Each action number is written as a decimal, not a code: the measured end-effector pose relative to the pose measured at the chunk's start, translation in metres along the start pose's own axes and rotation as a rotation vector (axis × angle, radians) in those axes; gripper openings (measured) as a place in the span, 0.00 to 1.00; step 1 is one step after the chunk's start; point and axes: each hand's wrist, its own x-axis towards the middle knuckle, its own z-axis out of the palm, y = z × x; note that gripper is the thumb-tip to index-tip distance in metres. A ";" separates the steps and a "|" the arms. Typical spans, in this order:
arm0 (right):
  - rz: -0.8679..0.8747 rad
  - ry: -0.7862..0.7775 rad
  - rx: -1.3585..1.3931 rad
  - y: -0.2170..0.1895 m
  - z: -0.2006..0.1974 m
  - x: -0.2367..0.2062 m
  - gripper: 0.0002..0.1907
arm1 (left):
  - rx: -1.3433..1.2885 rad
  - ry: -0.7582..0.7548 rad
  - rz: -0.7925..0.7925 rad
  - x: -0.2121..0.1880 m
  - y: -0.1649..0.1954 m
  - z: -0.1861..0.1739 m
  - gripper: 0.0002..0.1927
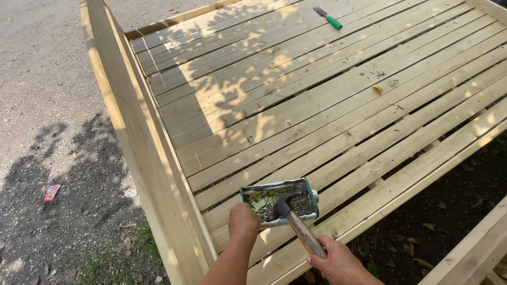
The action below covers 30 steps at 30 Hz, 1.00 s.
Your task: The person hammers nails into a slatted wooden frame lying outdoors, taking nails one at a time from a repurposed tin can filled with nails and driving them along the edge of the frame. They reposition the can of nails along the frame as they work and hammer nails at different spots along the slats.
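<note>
My left hand [243,221] is closed on the near left corner of a cut-open metal can [279,188] lying on its side on the plank deck [317,100]; several nails fill the can. My right hand [338,260] grips the wooden handle of a hammer [298,224]. The hammer's dark head rests in the can among the nails.
A tall wooden side rail [142,142] runs along the deck's left edge. A green-handled tool [328,18] lies at the far end of the planks. A yellow leaf [377,89] sits mid-deck. Gravel ground lies to the left, bare soil and a beam [470,253] to the right.
</note>
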 end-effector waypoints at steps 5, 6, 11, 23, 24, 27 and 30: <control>-0.132 -0.018 -0.165 -0.034 -0.026 0.064 0.21 | -0.086 0.091 -0.056 0.049 0.013 0.013 0.08; -0.146 -0.008 -0.207 -0.043 -0.030 0.077 0.22 | -0.105 0.140 -0.056 0.061 0.016 0.015 0.09; -0.215 0.018 -0.337 -0.075 -0.040 0.126 0.25 | -0.285 0.234 -0.209 0.105 0.017 0.033 0.16; -0.232 -0.149 -0.419 -0.105 -0.024 0.248 0.25 | -0.677 0.328 -0.822 0.150 0.002 0.076 0.23; -0.249 -0.153 -0.434 -0.106 -0.025 0.258 0.25 | -0.638 0.362 -0.813 0.155 0.004 0.080 0.22; -0.297 -0.183 -0.496 -0.114 -0.029 0.285 0.24 | -0.601 0.466 -0.818 0.168 0.007 0.095 0.21; -0.304 -0.208 -0.569 -0.125 -0.040 0.304 0.23 | -0.697 0.538 -0.866 0.180 0.015 0.116 0.21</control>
